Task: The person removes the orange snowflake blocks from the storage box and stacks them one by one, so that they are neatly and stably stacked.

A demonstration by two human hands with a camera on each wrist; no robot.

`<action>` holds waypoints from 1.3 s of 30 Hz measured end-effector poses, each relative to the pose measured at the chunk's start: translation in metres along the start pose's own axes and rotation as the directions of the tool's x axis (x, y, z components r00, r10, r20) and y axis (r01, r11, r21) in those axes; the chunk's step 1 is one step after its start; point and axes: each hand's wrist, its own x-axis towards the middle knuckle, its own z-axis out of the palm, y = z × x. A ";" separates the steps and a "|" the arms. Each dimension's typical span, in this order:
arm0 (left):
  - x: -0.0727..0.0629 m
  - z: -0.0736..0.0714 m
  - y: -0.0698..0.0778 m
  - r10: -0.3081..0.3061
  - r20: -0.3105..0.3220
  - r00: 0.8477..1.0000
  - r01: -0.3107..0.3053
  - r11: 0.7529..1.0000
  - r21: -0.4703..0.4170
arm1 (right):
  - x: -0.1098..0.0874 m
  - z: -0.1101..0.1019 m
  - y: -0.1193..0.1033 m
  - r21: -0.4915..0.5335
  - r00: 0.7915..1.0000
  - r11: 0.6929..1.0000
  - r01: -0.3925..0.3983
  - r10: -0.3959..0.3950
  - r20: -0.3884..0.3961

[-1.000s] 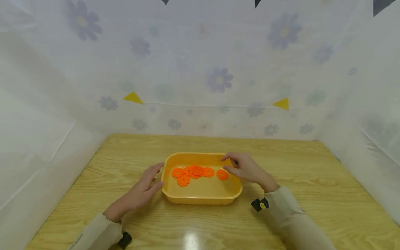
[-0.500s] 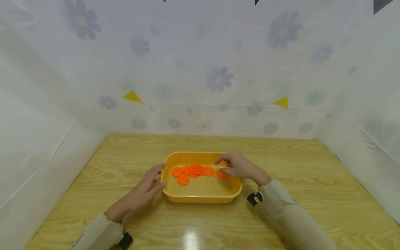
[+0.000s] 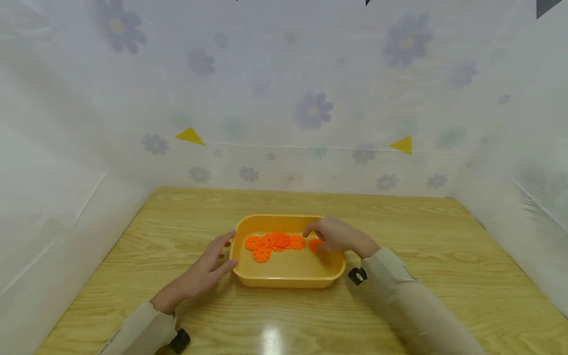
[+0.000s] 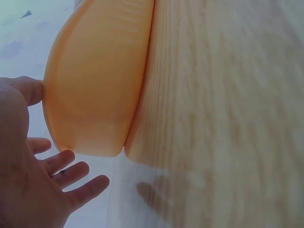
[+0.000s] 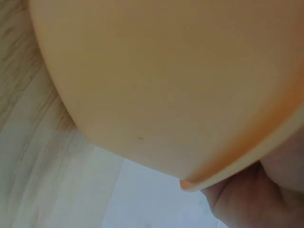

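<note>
A yellow-orange plastic tray [image 3: 288, 283] stands on the table. Several orange flower-shaped discs [image 3: 262, 254] lie in it, most overlapping toward the left and middle. A single orange disc [image 3: 313, 245] lies apart near the right end. My right hand [image 3: 339, 235] reaches over the right rim, index finger and thumb bent down and spread at this single disc, partly covering it. In the right wrist view the tray wall [image 5: 166, 85] hides most of that hand. My left hand [image 4: 28, 147] rests its thumb and a fingertip against the left rim, its other fingers extended and spread.
The wood-grain table [image 3: 195, 207] extends around the tray. White sheets with printed flowers [image 3: 312, 111] enclose the back and both sides. Two yellow triangles [image 3: 191, 136] mark the back sheet. A black band [image 3: 179, 340] sits at my left sleeve.
My right hand has moved left and down into the tray, its fingers coming over the single disc. My left hand stays at the left rim. The discs have not moved.
</note>
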 end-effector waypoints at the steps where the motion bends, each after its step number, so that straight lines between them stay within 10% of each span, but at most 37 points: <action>1: 0.000 0.000 0.000 -0.003 0.001 1.000 0.003 1.000 -0.004 | 0.001 -0.001 0.000 0.000 1.000 1.000 0.009 -0.009 0.004; 18: 0.002 0.001 -0.007 -0.030 -0.011 0.999 0.030 0.999 -0.041 | 0.015 -0.002 -0.005 -0.158 0.968 0.974 -0.162 0.188 0.167; 39: 0.000 0.001 -0.007 -0.032 -0.010 0.999 0.031 0.997 -0.071 | 0.018 0.007 -0.003 -0.173 0.953 0.959 -0.226 0.254 0.163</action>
